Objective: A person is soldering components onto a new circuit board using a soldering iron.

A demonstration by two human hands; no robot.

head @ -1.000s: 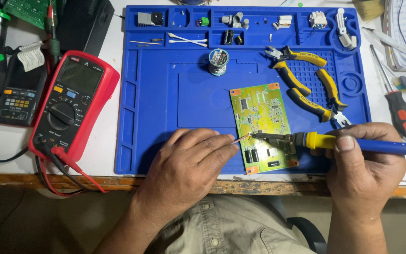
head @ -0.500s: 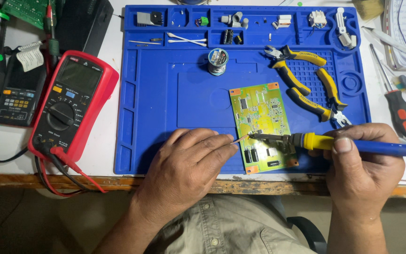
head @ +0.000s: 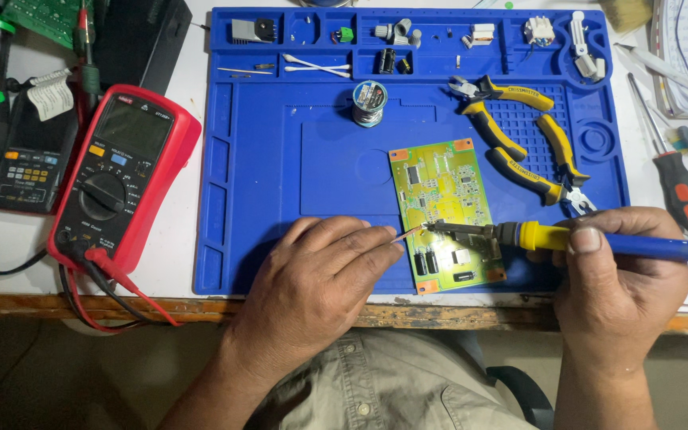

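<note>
A yellow-green circuit board [head: 446, 199] lies on the blue work mat [head: 320, 167] near its front edge. My right hand [head: 619, 279] grips a soldering iron [head: 567, 239] with a yellow collar and blue handle, its tip touching the board's left edge. My left hand [head: 320, 279] rests on the mat beside the board and pinches a thin solder wire [head: 408, 233] whose end meets the iron's tip.
A red multimeter [head: 121, 171] with leads sits left of the mat. A solder spool [head: 369, 103] stands behind the board. Two yellow-handled pliers [head: 519, 135] lie on the mat's right part. A red-handled screwdriver [head: 678, 179] lies at far right. Small parts fill the mat's back compartments.
</note>
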